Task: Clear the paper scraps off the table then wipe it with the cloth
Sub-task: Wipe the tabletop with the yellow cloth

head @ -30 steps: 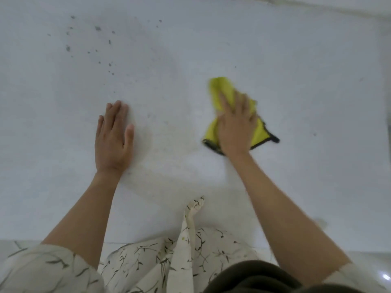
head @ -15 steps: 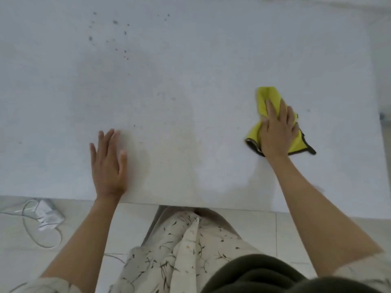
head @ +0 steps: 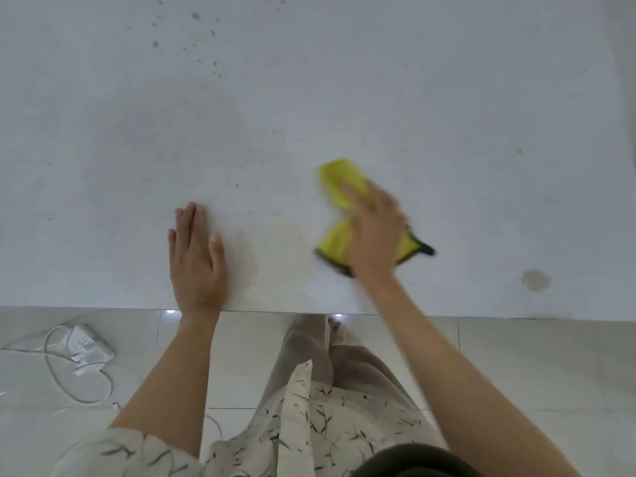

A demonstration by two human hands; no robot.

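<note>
We laid our left hand (head: 197,256) flat near the table's (head: 344,98) front edge, fingers straight and together. Our right hand (head: 373,232), blurred, pressed down on the cloth (head: 335,182), arm stretched forward.

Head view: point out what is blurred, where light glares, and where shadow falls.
Head view: the right hand and the yellow cloth under it are smeared by motion blur; the left hand, flat on the white table, is fairly sharp. Two small bright glints sit on the glossy floor tiles just below the table's near edge. A soft shadow darkens the tabletop beyond the hands.
</note>
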